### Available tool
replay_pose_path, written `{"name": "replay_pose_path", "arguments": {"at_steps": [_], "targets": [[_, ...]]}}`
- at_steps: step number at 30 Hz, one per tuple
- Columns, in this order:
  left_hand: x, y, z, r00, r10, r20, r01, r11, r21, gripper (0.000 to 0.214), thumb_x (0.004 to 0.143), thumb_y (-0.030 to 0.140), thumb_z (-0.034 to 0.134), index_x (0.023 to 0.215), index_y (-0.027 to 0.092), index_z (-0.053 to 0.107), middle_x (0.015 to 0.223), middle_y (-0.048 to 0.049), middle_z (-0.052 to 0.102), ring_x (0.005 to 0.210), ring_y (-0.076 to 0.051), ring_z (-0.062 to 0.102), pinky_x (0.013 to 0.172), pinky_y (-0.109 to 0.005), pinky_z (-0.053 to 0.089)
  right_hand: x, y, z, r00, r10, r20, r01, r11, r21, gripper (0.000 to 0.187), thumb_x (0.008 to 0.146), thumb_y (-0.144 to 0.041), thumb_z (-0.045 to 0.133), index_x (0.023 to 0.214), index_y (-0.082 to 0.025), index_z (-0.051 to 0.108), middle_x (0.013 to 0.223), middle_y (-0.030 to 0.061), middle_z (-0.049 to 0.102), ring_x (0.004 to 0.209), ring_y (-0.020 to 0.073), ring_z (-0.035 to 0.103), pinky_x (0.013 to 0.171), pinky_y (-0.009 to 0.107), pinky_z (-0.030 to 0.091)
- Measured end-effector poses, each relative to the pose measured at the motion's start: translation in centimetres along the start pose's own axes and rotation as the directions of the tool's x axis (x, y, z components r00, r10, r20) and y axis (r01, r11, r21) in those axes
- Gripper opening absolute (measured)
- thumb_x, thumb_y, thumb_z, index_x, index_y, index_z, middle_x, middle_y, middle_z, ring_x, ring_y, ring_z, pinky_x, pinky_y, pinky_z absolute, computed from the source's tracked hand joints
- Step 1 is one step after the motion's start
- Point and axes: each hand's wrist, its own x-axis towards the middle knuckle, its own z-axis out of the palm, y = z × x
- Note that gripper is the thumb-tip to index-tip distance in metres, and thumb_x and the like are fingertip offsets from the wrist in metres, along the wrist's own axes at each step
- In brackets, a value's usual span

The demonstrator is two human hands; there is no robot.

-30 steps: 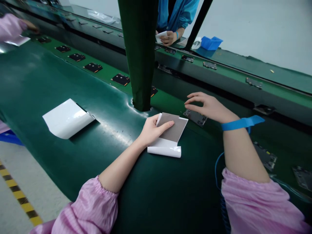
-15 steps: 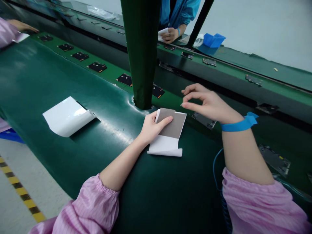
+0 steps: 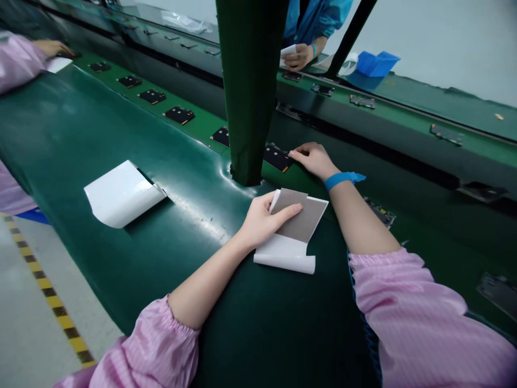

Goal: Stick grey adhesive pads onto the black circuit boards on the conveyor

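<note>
Pins a grey sheet (image 3: 301,222) to the counter (image 3: 100,134) with the left hand (image 3: 260,222), just in front of the green post (image 3: 250,91) and slightly to its right. Lays the thumb across the sheet's top face and curls the other fingers (image 3: 269,200) at its left edge, closing loosely on it. Shows white backing paper (image 3: 285,256) under the grey sheet, rolled up at the end farthest from the green post.

Reaches the right hand (image 3: 313,159), with a blue wrist strap (image 3: 343,178) behind it, to the right side of the green post's foot. Sets bent, close-drawn fingertips against the right edge of a black board (image 3: 278,158) lying flat just beside the post's base. Cannot tell whether pinching the board or only touching it.

Has a loose white sheet (image 3: 121,194) on the counter well to the left of the green post, one corner lifted. Has more black boards (image 3: 179,115) in a row on the belt, running back and to the left from the green post. Faces, beyond the green post, a co-worker's hands (image 3: 299,56) in blue sleeves holding something white, with a blue box (image 3: 377,63) farther to the right. Catches another person's pink sleeve (image 3: 18,62) at the counter far to the left of the green post.
</note>
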Motion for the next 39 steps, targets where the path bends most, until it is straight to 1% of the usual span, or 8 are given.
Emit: {"name": "replay_pose_path", "arguments": {"at_steps": [12, 18, 20, 24, 27, 30, 36, 39], "targets": [[0.2, -0.1, -0.1, 1.0, 0.007, -0.001, -0.007, 1.0, 0.019, 0.027, 0.075, 0.039, 0.072, 0.09, 0.016, 0.07, 0.088, -0.0054, 0.073, 0.081, -0.02, 0.066, 0.064, -0.026, 0.051, -0.7, 1.5, -0.7, 0.992, -0.026, 0.12, 0.032, 0.998, -0.052, 0.022, 0.077, -0.036, 0.059, 0.069, -0.019, 0.068, 0.086, 0.0114, 0.071, 0.082, 0.0261, 0.063, 0.079, 0.04, 0.047], [0.1, -0.2, -0.2, 1.0, 0.007, 0.016, -0.008, 1.0, 0.017, 0.028, 0.076, 0.039, 0.071, 0.092, 0.017, 0.071, 0.09, -0.0051, 0.073, 0.081, -0.02, 0.066, 0.065, -0.026, 0.051, -2.2, 2.5, -1.1, 0.994, 0.103, -0.045, -0.105, 0.993, -0.048, 0.043, 0.076, -0.038, 0.063, 0.109, -0.011, 0.061, 0.111, 0.0168, 0.064, 0.093, 0.0263, 0.061, 0.085, 0.043, 0.048], [0.1, -0.2, -0.2, 1.0, 0.005, 0.015, -0.005, 1.0, 0.017, 0.028, 0.076, 0.039, 0.071, 0.092, 0.017, 0.071, 0.089, -0.0051, 0.073, 0.08, -0.019, 0.066, 0.065, -0.026, 0.051, -3.4, 2.6, -1.7, 0.996, 0.09, -0.006, -0.09, 0.995, -0.042, 0.045, 0.081, -0.043, 0.058, 0.111, -0.01, 0.061, 0.115, 0.0184, 0.062, 0.1, 0.0268, 0.061, 0.091, 0.043, 0.046], [0.1, -0.4, -0.2, 1.0, 0.007, 0.012, -0.007, 1.0, 0.025, 0.029, 0.075, 0.041, 0.072, 0.089, 0.016, 0.07, 0.084, -0.0046, 0.072, 0.078, -0.019, 0.065, 0.064, -0.026, 0.051, -5.9, 2.5, -2.2, 0.998, 0.005, 0.061, 0.004, 0.988, -0.155, 0.065, 0.065, -0.057, 0.073, 0.11, -0.012, 0.064, 0.126, 0.0205, 0.055, 0.12, 0.035, 0.051, 0.102, 0.048, 0.039], [0.2, -0.5, -0.2, 1.0, 0.009, 0.004, -0.009, 0.999, 0.04, 0.03, 0.075, 0.042, 0.072, 0.088, 0.015, 0.07, 0.084, -0.0047, 0.072, 0.078, -0.019, 0.065, 0.064, -0.026, 0.051, -6.9, 2.1, -2.2, 1.0, -0.021, 0.02, 0.025, 0.979, -0.204, 0.06, 0.061, -0.057, 0.076, 0.103, -0.016, 0.065, 0.127, 0.0196, 0.053, 0.124, 0.0374, 0.048, 0.103, 0.052, 0.038], [0.2, -0.4, -0.3, 0.999, 0.032, 0.011, -0.032, 0.999, 0.032, 0.03, 0.075, 0.042, 0.072, 0.09, 0.016, 0.07, 0.088, -0.0053, 0.073, 0.08, -0.019, 0.066, 0.066, -0.026, 0.051, -7.3, 1.2, -3.9, 1.0, -0.016, 0.016, 0.019, 0.976, -0.217, 0.052, 0.061, -0.053, 0.076, 0.097, -0.017, 0.065, 0.128, 0.0191, 0.051, 0.123, 0.0383, 0.048, 0.102, 0.052, 0.04], [0.1, -0.4, -0.3, 1.0, 0.019, 0.008, -0.02, 0.999, 0.041, 0.029, 0.075, 0.04, 0.071, 0.091, 0.017, 0.071, 0.088, -0.0054, 0.073, 0.08, -0.02, 0.066, 0.064, -0.026, 0.051, -8.9, -1.4, -10.9, 0.993, 0.053, -0.106, -0.083, 0.95, -0.301, 0.051, 0.065, -0.056, 0.072, 0.098, -0.018, 0.064, 0.143, 0.0214, 0.04, 0.131, 0.0459, 0.037, 0.099, 0.055, 0.04], [0.2, -0.4, -0.3, 1.0, 0.029, 0.011, -0.029, 0.999, 0.034, 0.029, 0.075, 0.041, 0.072, 0.091, 0.016, 0.071, 0.089, -0.0056, 0.073, 0.081, -0.02, 0.067, 0.065, -0.026, 0.051, -9.0, -1.3, -10.8, 0.994, 0.019, -0.108, -0.055, 0.94, -0.336, 0.05, 0.064, -0.055, 0.073, 0.098, -0.018, 0.065, 0.141, 0.021, 0.041, 0.13, 0.0463, 0.038, 0.099, 0.055, 0.04]]}}
